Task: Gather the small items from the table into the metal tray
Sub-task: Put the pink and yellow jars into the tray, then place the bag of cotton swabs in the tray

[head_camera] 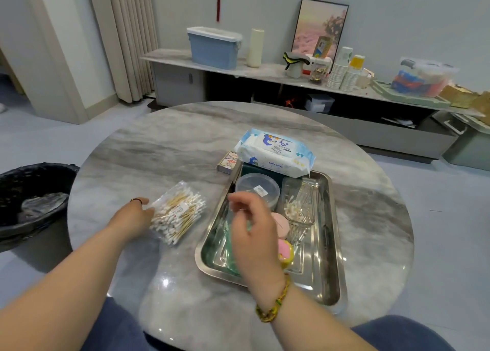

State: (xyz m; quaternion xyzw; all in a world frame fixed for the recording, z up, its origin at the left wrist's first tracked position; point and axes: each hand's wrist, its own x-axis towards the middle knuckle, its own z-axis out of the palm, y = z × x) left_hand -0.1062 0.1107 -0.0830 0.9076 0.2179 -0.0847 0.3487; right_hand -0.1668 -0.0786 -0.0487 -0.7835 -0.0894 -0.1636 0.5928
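Note:
A metal tray (328,244) lies on the round marble table (164,149). Inside it are a round clear tub (258,189), a clear box of cotton swabs (298,207), a pink disc (282,224), a pink-and-yellow item (287,252) and a greenish clear item (228,255). A pack of baby wipes (274,151) rests across the tray's far end. A clear bag of cotton swabs (177,212) lies left of the tray, and my left hand (135,212) grips its left edge. My right hand (252,231) hovers over the tray, fingers apart, holding nothing.
A small red-and-white box (228,161) sits on the table by the tray's far left corner. A black bin (31,199) stands on the floor to the left. A low sideboard (291,77) with containers and cups runs along the wall behind.

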